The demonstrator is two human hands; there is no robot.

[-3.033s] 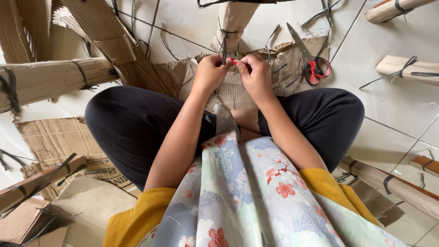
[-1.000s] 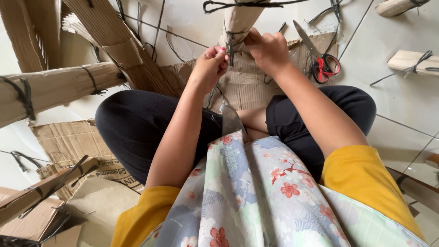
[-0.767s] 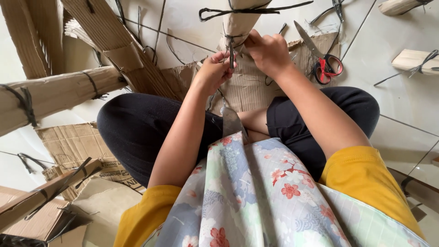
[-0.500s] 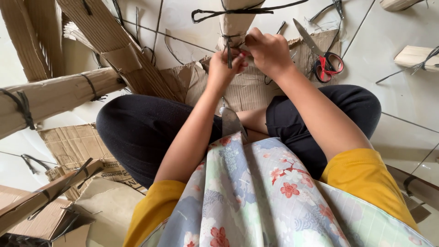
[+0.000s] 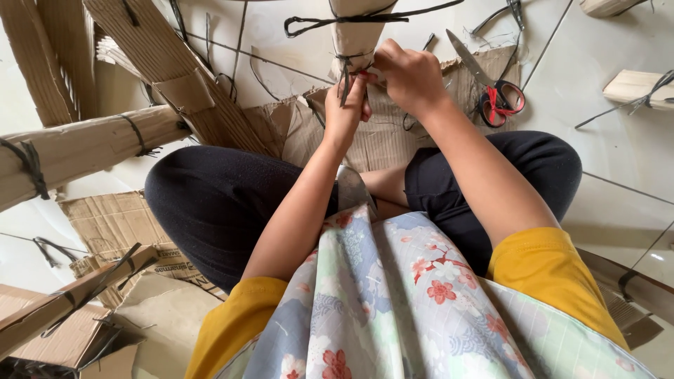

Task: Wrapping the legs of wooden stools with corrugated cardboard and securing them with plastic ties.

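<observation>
While the person sits on the floor, the left hand (image 5: 346, 112) and right hand (image 5: 411, 76) both pinch the black string (image 5: 345, 67) tied around a rolled cardboard tube (image 5: 354, 35), near the red scissors (image 5: 491, 91).

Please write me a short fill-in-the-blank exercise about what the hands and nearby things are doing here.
1. Both hands, left hand and right hand, work at a rolled ____ tube.
2. The tube is bound with dark ____.
3. The scissors with red handles lie on the side of the person's ____ hand.

Missing words: cardboard; cord; right
</observation>
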